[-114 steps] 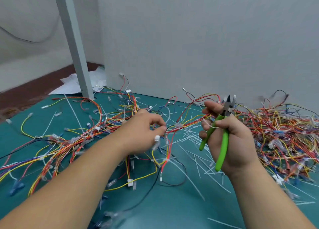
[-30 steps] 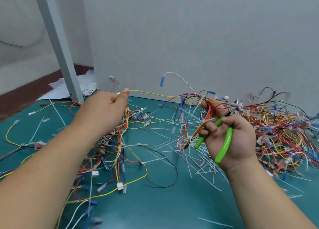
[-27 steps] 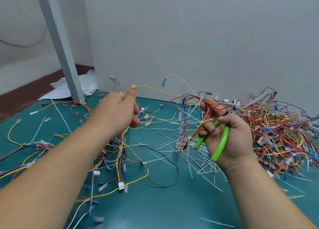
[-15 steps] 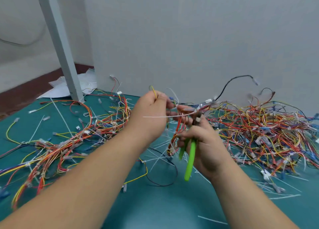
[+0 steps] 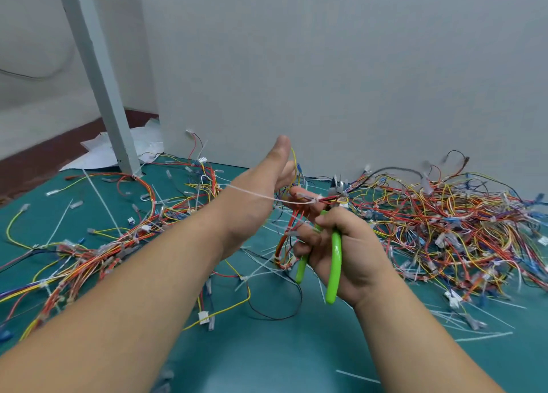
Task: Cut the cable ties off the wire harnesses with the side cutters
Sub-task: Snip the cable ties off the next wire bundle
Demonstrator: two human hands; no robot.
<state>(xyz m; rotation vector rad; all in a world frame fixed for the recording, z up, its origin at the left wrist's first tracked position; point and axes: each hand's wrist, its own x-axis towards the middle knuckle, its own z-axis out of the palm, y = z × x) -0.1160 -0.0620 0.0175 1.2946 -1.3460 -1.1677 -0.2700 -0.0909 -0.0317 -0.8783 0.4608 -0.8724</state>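
Loose cut ties (image 5: 261, 269) littered the bench (image 5: 267, 357) between the arms, so a good deal seemed done. A large tangle of harnesses (image 5: 444, 229) along the far right edge still looked tied, as did a smaller heap (image 5: 98, 244) at the left edge. The left hand (image 5: 261, 191), raised with thumb up, pinched a harness (image 5: 299, 197) above mid-bench; its white tie tail (image 5: 252, 193) trailed across the wrist. The right hand (image 5: 347, 253) clenched the green handles of the cutters (image 5: 333, 259), whose tip met the harness at the tie. Whether the blades had closed could not be told.
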